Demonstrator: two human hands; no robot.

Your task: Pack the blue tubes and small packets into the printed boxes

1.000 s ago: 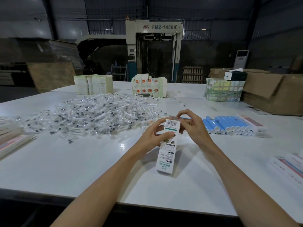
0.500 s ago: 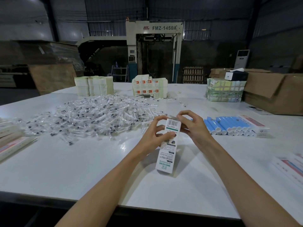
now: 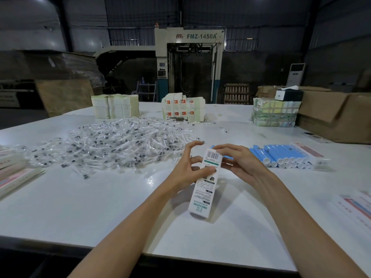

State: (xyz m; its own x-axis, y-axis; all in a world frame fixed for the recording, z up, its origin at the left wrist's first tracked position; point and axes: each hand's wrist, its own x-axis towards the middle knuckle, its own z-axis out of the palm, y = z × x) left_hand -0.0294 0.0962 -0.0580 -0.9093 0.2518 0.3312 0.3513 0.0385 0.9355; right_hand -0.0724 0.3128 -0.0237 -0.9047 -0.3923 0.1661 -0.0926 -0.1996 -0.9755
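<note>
Head view, packing station.

Printed box (image 3: 202, 189) stands tilted in front of me, lower end on or just above the counter (image 3: 100, 207), barcode end up between both hands.

Left hand (image 3: 188, 167): thumb lies across the box face and pinches it against the lower fingers. The upper fingers are spread and raised clear above the top end.

Right hand (image 3: 241, 163): fingers curled round the top right edge, with the tips resting on the barcode flap.

Change over the last second: my left fingers were wrapped at the top end and have now lifted off it, while the right fingertips have closed in on the flap. The box itself has hardly shifted.

Judgement: I am on the closing step for this box, with the right hand tucking the flap and the left only steadying.

A strip of blue shows behind the top end on both sides. I cannot tell whether it is a loose tube lying on the counter or one sticking out of the box.

Supplies:
- The blue tubes (image 3: 281, 157) lie in a row well to my right.
- The small packets (image 3: 120, 145) are heaped to my left.
- Many of both remain, so the task is at an early stage.
</note>
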